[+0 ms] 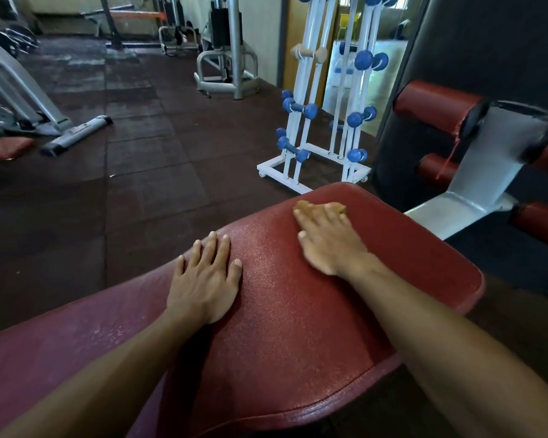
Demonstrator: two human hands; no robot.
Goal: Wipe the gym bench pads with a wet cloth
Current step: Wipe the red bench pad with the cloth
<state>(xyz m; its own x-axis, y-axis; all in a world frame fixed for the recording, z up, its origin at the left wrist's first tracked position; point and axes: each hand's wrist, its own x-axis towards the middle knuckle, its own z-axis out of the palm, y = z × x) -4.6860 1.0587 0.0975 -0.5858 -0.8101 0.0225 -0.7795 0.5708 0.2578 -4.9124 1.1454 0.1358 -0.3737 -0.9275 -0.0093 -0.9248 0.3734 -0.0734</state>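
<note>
Bench pad (pixel 282 311) in dark red vinyl fills the near middle of the view, its rounded far edge reaching toward the rack and its surface speckled with a pebbled grain; a second, more purplish pad (pixel 60 336) joins it on the near left. Dark rubber floor tiles (pixel 140 159) spread across the far left and centre of the scene. On the far right a black upright panel (pixel 475 42) rises behind a white steel bracket (pixel 484 162) that carries red roller pads (pixel 437 102), one of them torn at its end with a thin strip hanging down. A white wheeled rack (pixel 317 121) stands on the floor just beyond the bench pad's far edge, holding blue dumbbells (pixel 298 107) on several levels. Farther back a grey weight machine (pixel 228 58) sits by the wall, and grey frame parts (pixel 76 134) lie at the far left. The left hand (pixel 203 279) lies flat on the bench pad near its left edge, fingers straight and slightly spread, holding nothing. The right hand (pixel 326 238) rests palm down near the pad's far edge, fingers extended and blurred; something pale yellowish (pixel 302 205) shows at the fingertips, but whether that is the cloth cannot be told.
</note>
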